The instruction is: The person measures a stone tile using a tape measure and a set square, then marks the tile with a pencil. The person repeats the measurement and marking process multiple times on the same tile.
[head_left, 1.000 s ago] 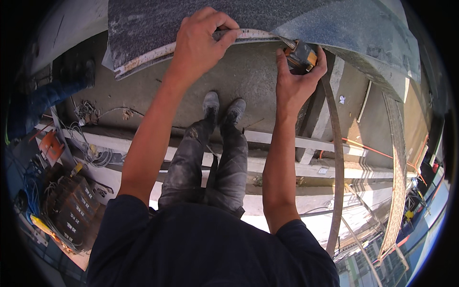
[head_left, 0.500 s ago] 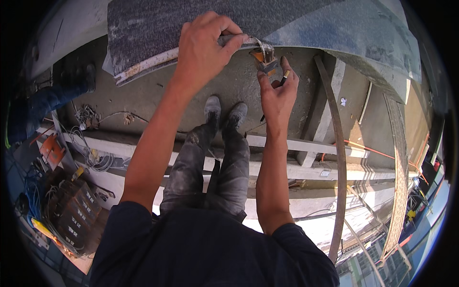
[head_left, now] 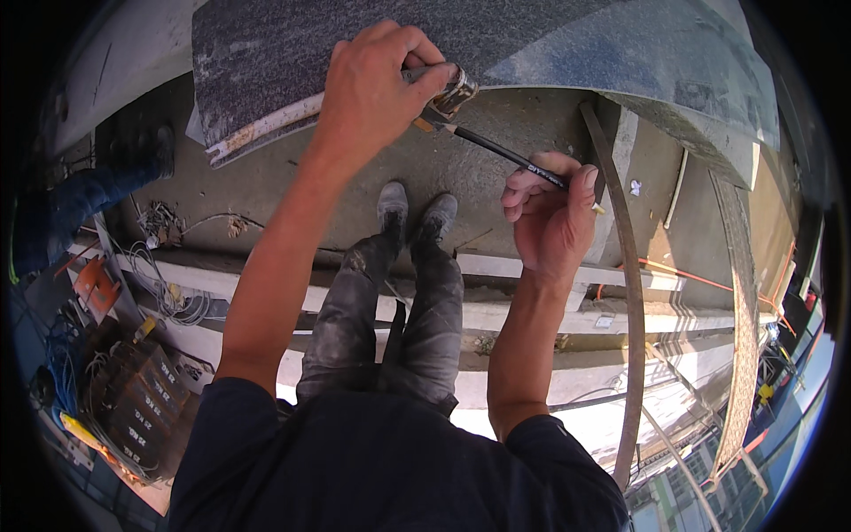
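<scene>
My left hand (head_left: 377,89) is closed at the front edge of a large dark speckled slab (head_left: 266,53). Its thumb and finger pinch a tape measure (head_left: 456,93), whose silvery blade bends in a loop beside the fingertips; the case is mostly hidden under the hand. To the right, over the floor, my right hand (head_left: 554,213) holds a slim black pencil (head_left: 501,152) between its fingers. The pencil's far tip points up-left, close to the tape measure. A pale, worn strip (head_left: 266,126) runs along the slab's edge left of my left hand.
Below are my shoes (head_left: 417,208) on a grey floor. Another person's leg (head_left: 97,186) is at the left. Dark stacked weights (head_left: 137,408), coiled cables (head_left: 177,288) and an orange object (head_left: 96,284) lie lower left. A long curved strip (head_left: 631,310) passes right of my right arm.
The tape measure's case has gone from my right hand to my left. My right hand has moved right and down and turned, the pencil now stretching out toward the left hand.
</scene>
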Motion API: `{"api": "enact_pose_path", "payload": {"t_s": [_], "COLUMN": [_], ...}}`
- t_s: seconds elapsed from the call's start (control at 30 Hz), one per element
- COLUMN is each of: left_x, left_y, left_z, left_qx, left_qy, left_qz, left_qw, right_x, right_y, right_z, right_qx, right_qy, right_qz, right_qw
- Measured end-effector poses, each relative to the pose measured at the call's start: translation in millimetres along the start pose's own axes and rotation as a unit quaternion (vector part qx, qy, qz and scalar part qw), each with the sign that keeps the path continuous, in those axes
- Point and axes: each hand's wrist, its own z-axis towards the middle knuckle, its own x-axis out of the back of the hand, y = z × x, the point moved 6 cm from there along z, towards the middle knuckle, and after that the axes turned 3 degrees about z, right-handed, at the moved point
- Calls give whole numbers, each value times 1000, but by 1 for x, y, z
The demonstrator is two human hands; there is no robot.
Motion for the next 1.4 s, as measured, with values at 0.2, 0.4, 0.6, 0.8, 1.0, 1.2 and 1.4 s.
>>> {"api": "enact_pose_path", "payload": {"t_s": [0.2, 0.4, 0.6, 0.8, 1.0, 1.2, 1.4], "left_x": [2, -4, 6, 12, 1, 0, 3], "left_y": [1, -1, 11, 17, 4, -1, 4], "left_z": [-4, -7, 1, -1, -2, -3, 0], "left_qx": [-24, -37, 16, -66, -51, -21, -31], "left_qy": [20, 34, 25, 72, 42, 18, -2], "left_qz": [2, 8, -115, 10, -17, -41, -38], "left_qw": [1000, 999, 993, 995, 998, 999, 999], "right_x": [3, -10, -29, -29, -7, 15, 58], "right_y": [8, 34, 47, 28, 36, 13, -64], "right_z": [5, 27, 47, 54, 64, 64, 83], "right_qx": [49, 148, 153, 134, 130, -57, -155], "right_qy": [18, 110, 162, 133, 70, 12, -5], "right_qz": [0, -434, -512, -488, -385, -214, -185], "right_qw": [999, 882, 829, 852, 911, 975, 970]}}
